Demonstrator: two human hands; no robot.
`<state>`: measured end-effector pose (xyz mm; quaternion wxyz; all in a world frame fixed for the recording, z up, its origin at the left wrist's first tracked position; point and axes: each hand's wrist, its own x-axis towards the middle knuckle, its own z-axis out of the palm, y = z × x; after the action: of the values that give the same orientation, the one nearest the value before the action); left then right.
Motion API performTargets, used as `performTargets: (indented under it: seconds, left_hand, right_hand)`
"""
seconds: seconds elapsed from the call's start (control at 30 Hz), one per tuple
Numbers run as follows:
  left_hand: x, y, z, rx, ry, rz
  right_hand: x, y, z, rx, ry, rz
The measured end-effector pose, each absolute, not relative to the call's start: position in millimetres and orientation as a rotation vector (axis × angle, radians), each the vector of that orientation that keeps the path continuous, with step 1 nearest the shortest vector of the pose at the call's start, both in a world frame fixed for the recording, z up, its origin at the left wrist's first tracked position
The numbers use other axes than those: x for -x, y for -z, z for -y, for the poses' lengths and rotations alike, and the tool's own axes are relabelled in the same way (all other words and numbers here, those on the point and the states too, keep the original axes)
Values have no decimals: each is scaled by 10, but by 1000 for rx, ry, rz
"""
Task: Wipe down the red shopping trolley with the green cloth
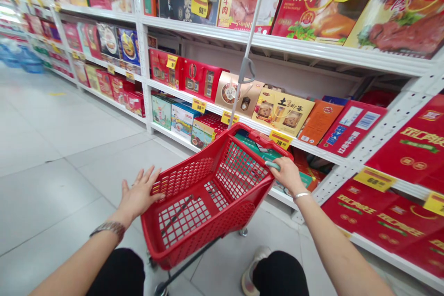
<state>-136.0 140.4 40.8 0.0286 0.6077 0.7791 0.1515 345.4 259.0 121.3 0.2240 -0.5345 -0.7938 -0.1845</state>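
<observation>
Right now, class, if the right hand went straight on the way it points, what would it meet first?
Beyond the pale green, rounded piece at the right hand, most likely the latticed end panel of the red plastic shopping cart. Depth is unclear, so it might pass just above.

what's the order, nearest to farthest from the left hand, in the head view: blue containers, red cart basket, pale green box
From the left hand:
1. Red cart basket, just right
2. Pale green box, bottom shelf ahead
3. Blue containers, far left on the floor

Smooth, glossy plastic shopping cart (217, 226)
</observation>
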Motion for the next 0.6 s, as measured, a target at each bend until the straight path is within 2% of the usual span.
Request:
performTargets:
  seconds: [0.13, 0.27, 0.43, 0.6]
  left_hand:
    - [1153, -508, -1293, -1693, -825, -2575]
    - [823, -416, -1029, -1667, -949, -2463]
    - [557, -264, -873, -1898, -883, -2373]
    - [703, -341, -1008, -1993, -721, -2465]
  right_hand:
    - [-3369, -1153, -2359, 1393, 630, 2130]
    - [-3241, -1089, -2008, 1360, 754, 2031]
    - [-2922, -1000, -1427, 1282, 796, 2008]
    - [-2655, -1047, -888, 1105, 637, 2133]
